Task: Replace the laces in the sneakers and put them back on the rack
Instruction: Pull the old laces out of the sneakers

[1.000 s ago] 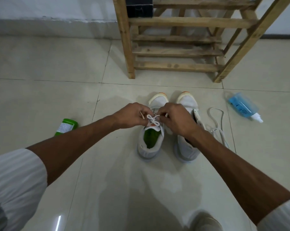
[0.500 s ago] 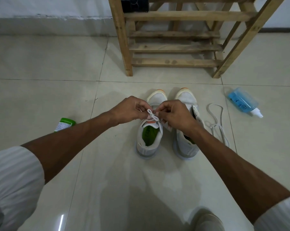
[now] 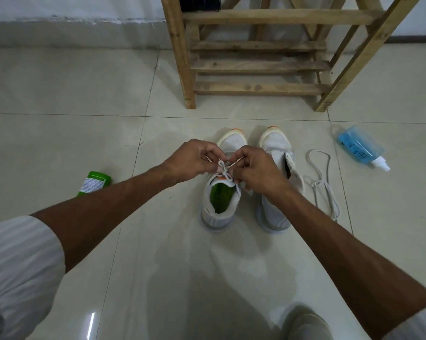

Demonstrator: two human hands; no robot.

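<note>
Two white sneakers stand side by side on the tiled floor, toes toward the wooden rack (image 3: 258, 67). The left sneaker (image 3: 220, 204) has a green insole and a white lace (image 3: 223, 166) threaded at its top. My left hand (image 3: 193, 160) and my right hand (image 3: 256, 169) meet over its tongue, each pinching a part of that lace, with a small loop showing between them. The right sneaker (image 3: 277, 148) has no lace and is partly hidden by my right wrist. A loose white lace (image 3: 322, 182) lies on the floor just right of it.
A blue spray bottle (image 3: 360, 147) lies on its side at the right. A green bottle (image 3: 94, 182) lies at the left, behind my left forearm. A dark box (image 3: 198, 3) sits on the rack's upper shelf. Pale footwear (image 3: 307, 325) shows at the bottom edge.
Both hands stay on the left sneaker's lace, working it, fingers drawn slightly closer over the loop. The view has shifted a little; the sneakers have not moved.
</note>
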